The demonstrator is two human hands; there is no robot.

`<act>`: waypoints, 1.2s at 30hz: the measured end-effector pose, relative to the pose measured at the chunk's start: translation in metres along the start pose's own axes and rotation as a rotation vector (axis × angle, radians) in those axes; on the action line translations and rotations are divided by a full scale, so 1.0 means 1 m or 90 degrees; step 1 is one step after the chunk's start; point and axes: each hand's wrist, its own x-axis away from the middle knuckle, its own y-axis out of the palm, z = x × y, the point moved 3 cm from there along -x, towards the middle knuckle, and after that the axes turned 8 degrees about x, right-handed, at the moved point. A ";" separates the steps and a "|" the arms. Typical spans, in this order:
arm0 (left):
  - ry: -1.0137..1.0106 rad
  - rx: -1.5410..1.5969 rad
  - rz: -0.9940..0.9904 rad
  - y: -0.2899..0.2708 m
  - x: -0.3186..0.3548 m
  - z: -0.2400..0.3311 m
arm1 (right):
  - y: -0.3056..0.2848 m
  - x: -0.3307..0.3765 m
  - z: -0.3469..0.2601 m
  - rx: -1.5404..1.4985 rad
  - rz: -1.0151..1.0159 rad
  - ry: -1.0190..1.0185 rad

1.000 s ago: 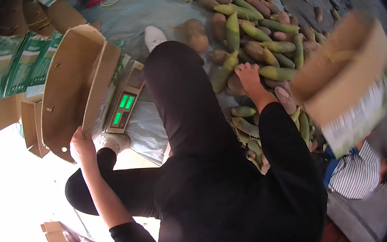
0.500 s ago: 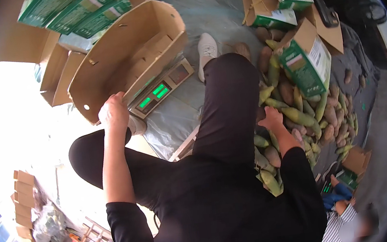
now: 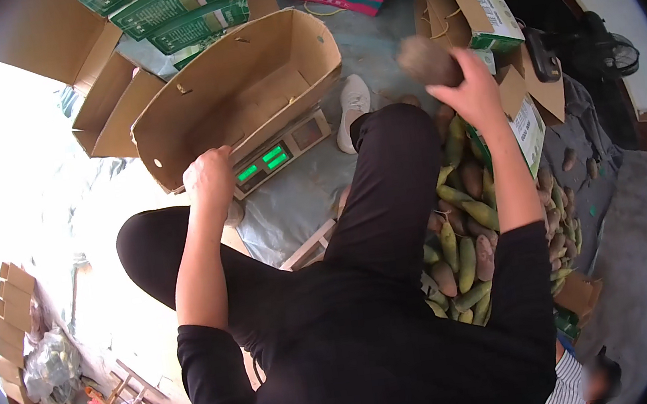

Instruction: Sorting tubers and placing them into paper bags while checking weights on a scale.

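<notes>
The right hand (image 3: 475, 90) is clamped on a rough, brownish, lumpy tuber (image 3: 427, 61), lifted above the pile (image 3: 466, 241) on the floor. The left hand (image 3: 209, 180) is closed on the edge of the open cardboard box (image 3: 245, 90) standing on the scale (image 3: 281, 155). Judged step: carrying it to the box; next calls for a swing left and release.

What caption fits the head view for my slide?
Right hand lifts a brownish oblong tuber above the pile while left hand holds the open brown cardboard box on the grey scale.
</notes>
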 end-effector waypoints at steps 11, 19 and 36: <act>-0.012 -0.013 -0.052 0.009 -0.001 0.000 | 0.092 -0.068 -0.236 -0.011 -0.121 -0.286; -0.042 -0.052 -0.059 0.009 0.001 -0.008 | 0.127 -0.052 -0.262 -0.103 -0.304 -0.260; -0.064 -0.022 -0.064 0.009 -0.006 -0.001 | 0.143 0.153 0.134 -0.178 -0.140 0.398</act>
